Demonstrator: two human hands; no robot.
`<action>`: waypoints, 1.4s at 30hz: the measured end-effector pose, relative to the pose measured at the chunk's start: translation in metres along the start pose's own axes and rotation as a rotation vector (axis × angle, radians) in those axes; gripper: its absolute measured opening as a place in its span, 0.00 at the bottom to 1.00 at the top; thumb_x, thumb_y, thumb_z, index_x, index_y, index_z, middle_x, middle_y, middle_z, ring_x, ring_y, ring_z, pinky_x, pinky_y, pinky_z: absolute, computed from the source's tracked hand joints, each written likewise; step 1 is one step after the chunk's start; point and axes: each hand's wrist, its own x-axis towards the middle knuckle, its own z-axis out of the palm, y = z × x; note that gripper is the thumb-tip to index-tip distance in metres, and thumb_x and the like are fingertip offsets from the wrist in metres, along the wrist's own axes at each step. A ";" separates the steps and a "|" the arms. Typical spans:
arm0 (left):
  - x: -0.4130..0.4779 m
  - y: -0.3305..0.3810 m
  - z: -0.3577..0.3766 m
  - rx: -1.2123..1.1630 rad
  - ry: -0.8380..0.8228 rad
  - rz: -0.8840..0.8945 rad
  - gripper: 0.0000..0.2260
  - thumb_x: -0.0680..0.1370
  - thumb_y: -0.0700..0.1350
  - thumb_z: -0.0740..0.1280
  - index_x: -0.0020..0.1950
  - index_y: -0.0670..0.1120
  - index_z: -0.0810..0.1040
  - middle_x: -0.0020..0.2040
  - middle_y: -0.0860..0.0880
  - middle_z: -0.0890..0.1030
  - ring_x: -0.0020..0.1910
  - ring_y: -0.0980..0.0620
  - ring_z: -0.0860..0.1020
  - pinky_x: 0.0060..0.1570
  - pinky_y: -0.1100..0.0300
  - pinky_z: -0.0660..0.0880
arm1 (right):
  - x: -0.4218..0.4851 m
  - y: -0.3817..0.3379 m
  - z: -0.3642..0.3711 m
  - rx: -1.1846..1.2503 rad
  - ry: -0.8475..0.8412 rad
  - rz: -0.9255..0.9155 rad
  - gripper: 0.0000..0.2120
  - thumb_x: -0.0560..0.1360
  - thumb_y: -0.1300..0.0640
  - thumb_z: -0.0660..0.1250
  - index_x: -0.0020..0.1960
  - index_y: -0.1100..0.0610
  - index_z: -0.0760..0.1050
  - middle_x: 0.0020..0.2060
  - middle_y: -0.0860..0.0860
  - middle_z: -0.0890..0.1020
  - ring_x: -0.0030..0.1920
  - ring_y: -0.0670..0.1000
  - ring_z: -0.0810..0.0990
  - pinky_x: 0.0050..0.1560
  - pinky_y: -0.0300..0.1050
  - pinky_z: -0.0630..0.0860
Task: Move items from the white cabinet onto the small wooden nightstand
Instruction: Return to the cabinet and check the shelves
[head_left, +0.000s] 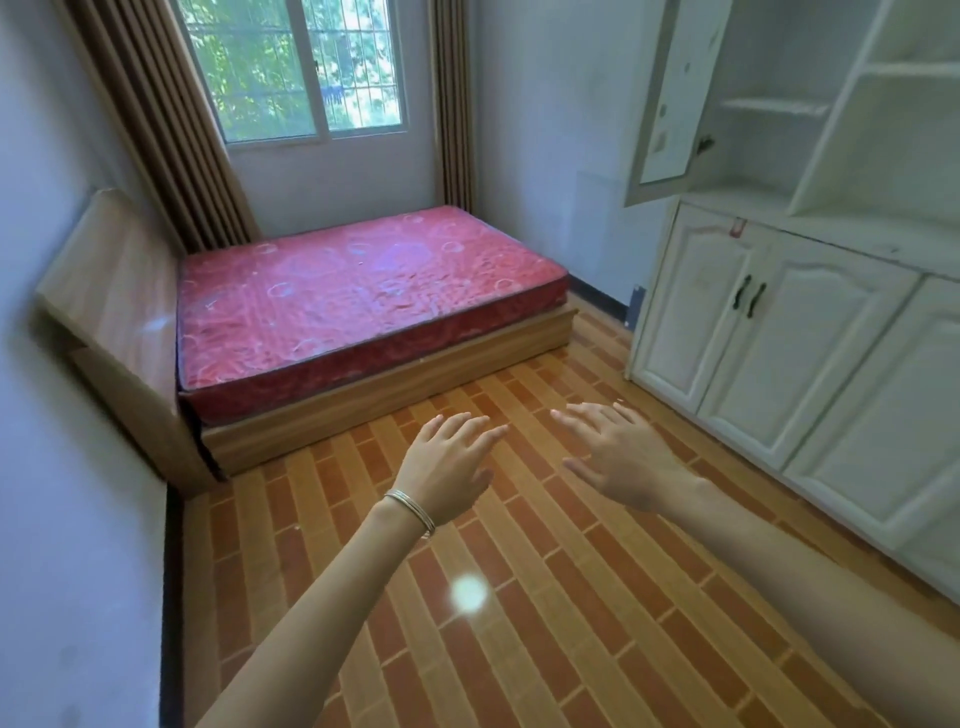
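Observation:
The white cabinet runs along the right wall, with shut lower doors and open shelves above that show nothing on them. One upper door hangs open. My left hand, with bangles at the wrist, and my right hand are stretched out side by side over the floor, palms down, fingers spread, holding nothing. Both are left of the cabinet, apart from it. No nightstand and no items are in view.
A bed with a red mattress and wooden headboard fills the far left corner under a curtained window. The brick-patterned tile floor lies between bed and cabinet. A wall closes the left side.

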 end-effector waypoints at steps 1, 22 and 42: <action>0.012 0.003 0.003 -0.004 0.002 0.005 0.25 0.78 0.52 0.61 0.74 0.54 0.61 0.72 0.50 0.66 0.72 0.49 0.61 0.70 0.49 0.55 | 0.001 0.009 0.001 -0.007 0.012 -0.001 0.28 0.77 0.40 0.56 0.73 0.48 0.54 0.71 0.49 0.64 0.71 0.49 0.60 0.71 0.52 0.55; 0.304 0.041 0.051 -0.014 0.107 0.106 0.24 0.75 0.49 0.66 0.71 0.51 0.68 0.68 0.49 0.71 0.68 0.47 0.68 0.66 0.47 0.63 | 0.122 0.272 0.011 -0.054 0.034 0.003 0.25 0.76 0.43 0.59 0.71 0.48 0.63 0.68 0.51 0.70 0.68 0.53 0.67 0.68 0.54 0.61; 0.555 -0.129 0.088 -0.081 0.289 0.481 0.22 0.74 0.52 0.64 0.68 0.52 0.71 0.65 0.53 0.74 0.65 0.51 0.70 0.64 0.52 0.68 | 0.344 0.341 0.015 -0.028 0.235 0.093 0.26 0.73 0.41 0.53 0.67 0.51 0.67 0.63 0.51 0.75 0.63 0.53 0.73 0.64 0.56 0.68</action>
